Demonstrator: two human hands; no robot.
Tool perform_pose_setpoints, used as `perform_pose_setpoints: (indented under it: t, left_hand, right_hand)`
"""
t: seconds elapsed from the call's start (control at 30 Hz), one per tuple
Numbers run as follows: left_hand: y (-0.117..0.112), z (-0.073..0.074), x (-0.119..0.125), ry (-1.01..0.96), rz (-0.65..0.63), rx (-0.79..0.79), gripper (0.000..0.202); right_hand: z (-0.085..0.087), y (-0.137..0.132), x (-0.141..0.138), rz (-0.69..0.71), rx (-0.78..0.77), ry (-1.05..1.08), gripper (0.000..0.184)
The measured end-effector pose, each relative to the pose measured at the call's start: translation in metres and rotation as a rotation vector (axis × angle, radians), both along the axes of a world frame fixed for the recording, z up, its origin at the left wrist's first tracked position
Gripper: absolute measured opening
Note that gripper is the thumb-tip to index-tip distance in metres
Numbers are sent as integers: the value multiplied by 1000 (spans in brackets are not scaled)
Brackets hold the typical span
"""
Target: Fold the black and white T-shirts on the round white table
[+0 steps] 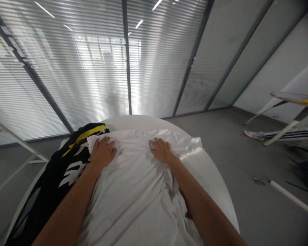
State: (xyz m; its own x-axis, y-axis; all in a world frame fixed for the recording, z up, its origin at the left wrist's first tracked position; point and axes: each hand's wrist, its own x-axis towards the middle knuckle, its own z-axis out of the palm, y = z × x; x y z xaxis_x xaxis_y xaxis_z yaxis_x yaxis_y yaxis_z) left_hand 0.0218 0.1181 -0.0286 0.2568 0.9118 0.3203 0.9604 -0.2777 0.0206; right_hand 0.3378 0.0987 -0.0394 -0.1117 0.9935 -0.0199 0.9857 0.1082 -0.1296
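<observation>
A white T-shirt (133,177) lies spread over a round white table (213,181), its far edge near the table's back rim. My left hand (102,152) rests flat on the shirt's far left part, fingers apart. On the far right part my right hand (161,149) also lies flat with its fingers spread. Creases run through the cloth between and below the hands, with deeper folds by my right forearm. Left of the shirt, partly under it and my left arm, is a black garment (53,167) with yellow and white markings.
Glass partitions with blinds (100,68) stand behind the table. A white metal frame (23,143) is at the left. To the right are another table (295,99), a person's striped trouser leg (290,134) and a white pole (292,198) near the floor.
</observation>
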Motion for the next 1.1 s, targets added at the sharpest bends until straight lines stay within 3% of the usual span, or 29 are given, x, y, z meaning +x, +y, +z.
perform_pose_setpoints:
  t: [0.13,0.27,0.37,0.53,0.67,0.8,0.97,1.03,1.1]
  left_hand:
    - [-3,-1,6,7,-7,65,40]
    - [-8,10,10,-102,13,121,38]
    - [-7,22,-5,-133,93,157,38]
    - [0,35,-46,-116,395,31,43]
    - [2,45,-51,-130,378,7,42]
    - [2,58,-41,-462,324,109,36]
    - [5,64,-44,-1014,282,-43,46]
    - [7,62,-49,-1003,301,-47,45]
    - [8,60,-52,-843,326,-40,42]
  right_hand:
    - [-4,-2,-1,9,74,-19,53]
    - [-8,-3,-2,-37,135,-47,52]
    - [-7,-2,-2,-80,120,-62,52]
    - [0,-2,-2,-118,98,-39,51]
    - [9,-3,-7,-78,89,28,49]
    - [16,-8,-22,122,32,151,50]
    - [11,-17,-44,278,-5,140,51]
    - [8,-19,-47,290,-2,106,52]
    - [6,-19,-47,289,-6,92,52]
